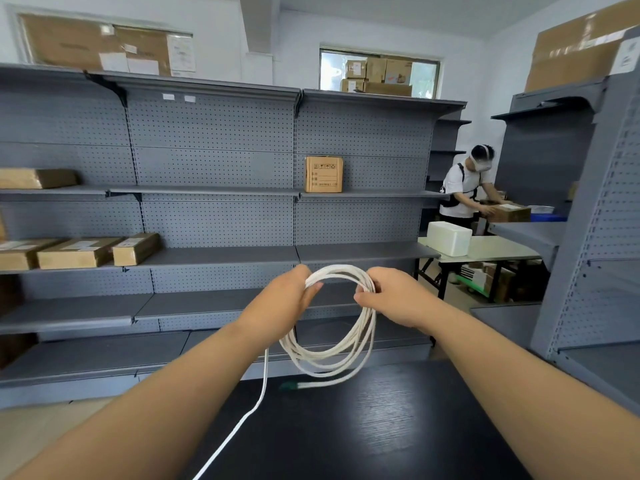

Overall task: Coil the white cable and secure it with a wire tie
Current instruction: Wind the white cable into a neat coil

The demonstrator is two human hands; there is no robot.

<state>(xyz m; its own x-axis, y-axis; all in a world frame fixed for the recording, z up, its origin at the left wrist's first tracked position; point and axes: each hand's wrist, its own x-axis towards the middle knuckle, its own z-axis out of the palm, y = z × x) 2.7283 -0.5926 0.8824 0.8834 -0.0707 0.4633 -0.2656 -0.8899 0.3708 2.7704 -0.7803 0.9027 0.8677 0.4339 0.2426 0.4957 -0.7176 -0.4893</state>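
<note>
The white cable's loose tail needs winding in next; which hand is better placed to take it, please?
Probably the left hand: the tail hangs directly beneath it, while the right hand grips the coil opposite it.

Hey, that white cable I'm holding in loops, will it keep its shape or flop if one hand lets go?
Probably floppy: the white cable sags in uneven loops below the left hand and right hand. Untied, the loops would likely spread if one grip loosens. It seems light, its loose tail hanging limp.
</note>
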